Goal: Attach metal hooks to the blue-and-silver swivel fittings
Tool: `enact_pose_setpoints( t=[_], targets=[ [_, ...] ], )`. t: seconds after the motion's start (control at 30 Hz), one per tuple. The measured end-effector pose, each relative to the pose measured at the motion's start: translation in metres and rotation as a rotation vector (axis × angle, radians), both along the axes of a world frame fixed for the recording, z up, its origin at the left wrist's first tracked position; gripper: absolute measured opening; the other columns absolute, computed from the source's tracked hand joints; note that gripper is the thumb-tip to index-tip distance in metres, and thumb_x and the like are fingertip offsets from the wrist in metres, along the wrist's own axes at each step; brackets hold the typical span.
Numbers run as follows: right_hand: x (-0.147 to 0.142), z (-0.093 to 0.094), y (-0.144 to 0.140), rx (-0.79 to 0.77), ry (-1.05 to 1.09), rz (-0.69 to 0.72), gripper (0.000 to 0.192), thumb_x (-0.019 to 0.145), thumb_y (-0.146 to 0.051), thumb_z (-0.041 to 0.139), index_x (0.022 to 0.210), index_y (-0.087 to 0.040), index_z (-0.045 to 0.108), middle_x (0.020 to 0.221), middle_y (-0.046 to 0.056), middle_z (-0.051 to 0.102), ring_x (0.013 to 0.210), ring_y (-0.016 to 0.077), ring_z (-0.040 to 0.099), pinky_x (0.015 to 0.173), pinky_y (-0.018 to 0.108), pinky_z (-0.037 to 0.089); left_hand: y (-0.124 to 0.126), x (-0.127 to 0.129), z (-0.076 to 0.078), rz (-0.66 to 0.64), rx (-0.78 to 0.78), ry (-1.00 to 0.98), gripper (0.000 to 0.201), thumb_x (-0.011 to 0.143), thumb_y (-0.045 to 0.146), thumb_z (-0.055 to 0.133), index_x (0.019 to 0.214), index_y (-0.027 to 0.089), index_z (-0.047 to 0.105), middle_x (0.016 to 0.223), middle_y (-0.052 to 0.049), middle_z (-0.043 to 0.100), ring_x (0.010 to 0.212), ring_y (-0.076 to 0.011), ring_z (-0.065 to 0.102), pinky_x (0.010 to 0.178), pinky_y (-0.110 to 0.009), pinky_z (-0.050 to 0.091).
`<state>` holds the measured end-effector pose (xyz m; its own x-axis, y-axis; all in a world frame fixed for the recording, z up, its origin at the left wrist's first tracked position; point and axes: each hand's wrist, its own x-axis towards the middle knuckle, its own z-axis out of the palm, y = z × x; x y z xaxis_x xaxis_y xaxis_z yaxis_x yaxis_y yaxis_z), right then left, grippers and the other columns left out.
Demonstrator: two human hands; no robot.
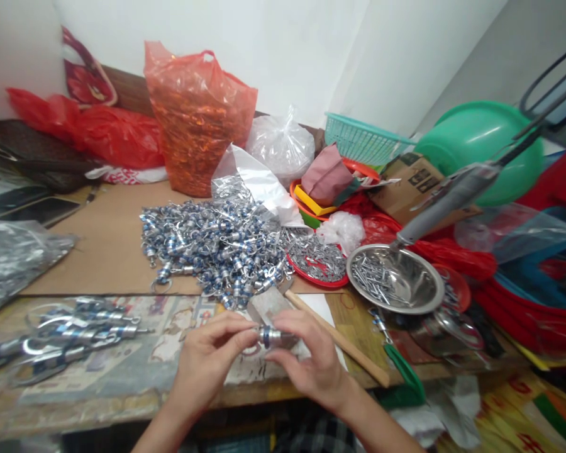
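Note:
Both my hands meet at the table's near edge around one small silver metal fitting with a blue band [270,336]. My left hand [207,362] pinches its left end between thumb and fingers. My right hand [311,355] grips its right end from above. Just behind the hands lies a hammer [306,314] with a grey metal head and a wooden handle running to the right. Farther back a big heap of the same silver and blue fittings [212,242] is spread on brown cardboard. To the left, several assembled fittings with rings [70,336] lie in a loose group.
A steel bowl of small metal pins [394,278] and a red plate of metal pieces [317,259] stand right of the heap. An orange plastic bag [195,116], clear bags, a teal basket [361,138], a green basin [481,148] and red bags crowd the back and right.

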<state>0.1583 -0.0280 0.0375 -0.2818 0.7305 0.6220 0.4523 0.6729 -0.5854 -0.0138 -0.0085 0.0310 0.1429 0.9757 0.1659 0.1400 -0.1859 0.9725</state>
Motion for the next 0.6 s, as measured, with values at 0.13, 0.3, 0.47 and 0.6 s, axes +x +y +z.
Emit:
enact_pose_setpoints(
  t=[0.13, 0.3, 0.47, 0.6],
  targets=[
    [0.009, -0.003, 0.001, 0.269, -0.245, 0.071, 0.035, 0.078, -0.003, 0.045, 0.107, -0.018, 0.057, 0.095, 0.010, 0.065, 0.085, 0.0172, 0.060, 0.068, 0.029, 0.051, 0.001, 0.001, 0.005, -0.018, 0.006, 0.082, 0.016, 0.074, 0.027, 0.056, 0.066, 0.019, 0.065, 0.067, -0.001, 0.062, 0.065, -0.0151, 0.057, 0.061, -0.024, 0.045],
    [0.011, -0.011, 0.004, 0.270, -0.239, 0.023, 0.041, 0.075, -0.002, 0.048, 0.112, -0.019, 0.055, 0.099, 0.010, 0.064, 0.086, 0.0173, 0.060, 0.067, 0.029, 0.051, 0.001, 0.000, 0.010, -0.049, 0.098, 0.207, 0.016, 0.077, 0.027, 0.052, 0.067, 0.020, 0.064, 0.081, -0.003, 0.063, 0.082, -0.0175, 0.057, 0.074, -0.025, 0.043],
    [0.006, -0.010, -0.001, 0.161, -0.213, -0.005, 0.043, 0.076, -0.002, 0.048, 0.112, -0.023, 0.055, 0.088, 0.005, 0.067, 0.074, 0.0157, 0.062, 0.061, 0.027, 0.050, -0.001, -0.006, 0.013, -0.134, 0.034, 0.215, 0.017, 0.079, 0.029, 0.049, 0.077, 0.022, 0.065, 0.086, -0.001, 0.067, 0.084, -0.0176, 0.058, 0.075, -0.025, 0.044],
    [0.000, -0.004, -0.006, 0.099, -0.175, -0.032, 0.035, 0.077, -0.007, 0.051, 0.108, -0.023, 0.059, 0.082, 0.004, 0.067, 0.068, 0.0152, 0.062, 0.059, 0.026, 0.049, -0.002, -0.007, 0.014, -0.163, -0.034, 0.180, 0.018, 0.079, 0.031, 0.050, 0.076, 0.023, 0.065, 0.079, 0.000, 0.068, 0.077, -0.0168, 0.060, 0.071, -0.025, 0.045]
  ],
)
